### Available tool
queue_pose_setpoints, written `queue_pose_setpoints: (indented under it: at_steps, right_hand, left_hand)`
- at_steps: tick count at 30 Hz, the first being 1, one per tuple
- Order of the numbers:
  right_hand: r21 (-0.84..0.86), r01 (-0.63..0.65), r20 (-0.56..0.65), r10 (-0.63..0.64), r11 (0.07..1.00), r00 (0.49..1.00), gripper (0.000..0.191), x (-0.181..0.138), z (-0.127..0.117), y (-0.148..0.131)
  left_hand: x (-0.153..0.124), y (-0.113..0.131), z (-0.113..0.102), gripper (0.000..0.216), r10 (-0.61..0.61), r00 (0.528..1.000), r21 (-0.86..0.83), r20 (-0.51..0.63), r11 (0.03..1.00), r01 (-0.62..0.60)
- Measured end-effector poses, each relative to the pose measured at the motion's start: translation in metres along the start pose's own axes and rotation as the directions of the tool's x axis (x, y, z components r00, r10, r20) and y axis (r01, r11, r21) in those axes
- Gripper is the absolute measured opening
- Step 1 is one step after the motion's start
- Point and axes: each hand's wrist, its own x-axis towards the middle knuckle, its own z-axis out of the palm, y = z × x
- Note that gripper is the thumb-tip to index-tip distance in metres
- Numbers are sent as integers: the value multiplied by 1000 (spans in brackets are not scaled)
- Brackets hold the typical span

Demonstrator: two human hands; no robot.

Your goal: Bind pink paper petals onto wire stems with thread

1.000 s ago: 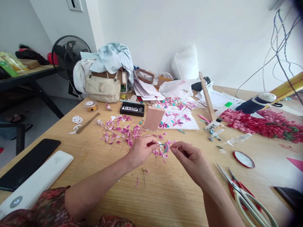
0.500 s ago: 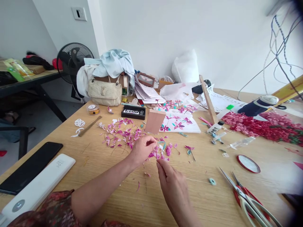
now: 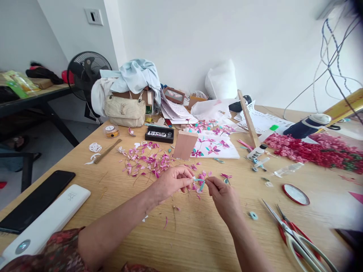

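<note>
My left hand [image 3: 177,180] is closed in a pinch above the table, at one end of a thin teal strip [image 3: 199,180]. My right hand [image 3: 224,193] pinches the same strip a short way to the right, and a tail of it hangs below the fingertips. Something small and white shows at the left fingertips, too small to name. Just behind and beneath the strip lie pink-purple petals [image 3: 202,175]. A larger heap of loose petals [image 3: 153,158] spreads beyond my left hand. A finished-looking purple flower [image 3: 226,176] lies behind my right hand.
Scissors [image 3: 295,234] and a small teal roll [image 3: 253,215] lie to the right, near a red-rimmed round dish [image 3: 295,194]. A wooden block [image 3: 185,145] stands behind my hands. A black phone [image 3: 36,200] and a white power bank [image 3: 48,219] lie left.
My right hand has moved up and right, away from below the left hand. The teal strip now spans between both hands' fingertips. The left hand has shifted slightly right.
</note>
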Motion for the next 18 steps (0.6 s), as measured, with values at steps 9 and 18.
queue_pose_setpoints:
  at_steps: [9,18]
  right_hand:
    - [82,112,232,-128,990,964,27,16,4,0]
    - [213,225,197,-267,951,943,39,-1,-25,-34]
  left_hand:
    - [2,-9,0,13,178,970,-201,166,969,-143]
    - [0,0,7,18,120,993,-62,18,991,-119]
